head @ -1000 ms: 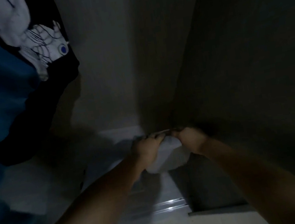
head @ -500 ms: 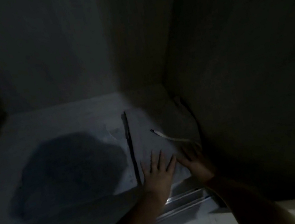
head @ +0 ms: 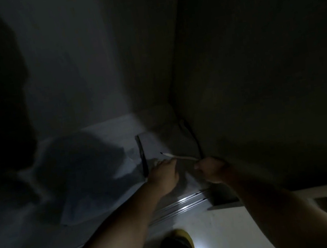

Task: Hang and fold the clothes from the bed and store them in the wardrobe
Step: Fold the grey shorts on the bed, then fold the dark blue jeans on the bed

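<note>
Pale folded garment (head: 153,147) lies on the wardrobe floor (head: 90,233) in the right corner, long axis running away from the person. Left hand (head: 164,176) rests on its near edge, fingers curled. Right hand (head: 211,167), beside it, looks fisted; grip cannot be told.

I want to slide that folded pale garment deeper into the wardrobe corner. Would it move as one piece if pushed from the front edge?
Probably not. The folded pale garment looks soft and lies flat on the wardrobe floor, so a push would likely bunch it. Its loose drawstring would probably trail. The left hand and right hand are at its front edge; lifting it looks safer.
</note>
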Demonstrator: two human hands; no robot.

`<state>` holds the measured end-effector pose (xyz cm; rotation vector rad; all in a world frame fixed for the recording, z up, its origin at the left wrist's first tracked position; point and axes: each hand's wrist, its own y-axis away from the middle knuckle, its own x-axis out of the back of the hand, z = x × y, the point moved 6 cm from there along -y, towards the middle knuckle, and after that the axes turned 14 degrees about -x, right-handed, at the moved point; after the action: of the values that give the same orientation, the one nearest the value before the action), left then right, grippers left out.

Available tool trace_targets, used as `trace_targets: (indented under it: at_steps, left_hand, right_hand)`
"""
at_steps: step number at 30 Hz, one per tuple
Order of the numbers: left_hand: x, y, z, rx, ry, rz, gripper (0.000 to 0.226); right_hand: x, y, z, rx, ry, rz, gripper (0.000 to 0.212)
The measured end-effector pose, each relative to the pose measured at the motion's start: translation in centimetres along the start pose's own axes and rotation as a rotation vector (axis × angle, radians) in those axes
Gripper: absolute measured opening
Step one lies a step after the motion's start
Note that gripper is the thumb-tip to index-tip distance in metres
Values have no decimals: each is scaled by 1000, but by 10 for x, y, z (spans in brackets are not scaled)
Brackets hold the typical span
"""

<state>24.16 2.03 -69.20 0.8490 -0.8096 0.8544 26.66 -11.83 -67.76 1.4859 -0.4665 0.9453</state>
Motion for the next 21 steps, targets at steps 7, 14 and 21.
trace_targets:
  at_steps: [7,14,21]
  left_hand:
    - [194,79,102,-28,45,58,25]
    - [312,174,196,-117,-81,75,24]
    - [341,218,280,-280,-216,71,25]
  right_hand:
    - [152,159,14,6,45,115,35]
    - [239,309,-4,-70,-172,312,34]
    - [243,399,25,-129,-193,451,29]
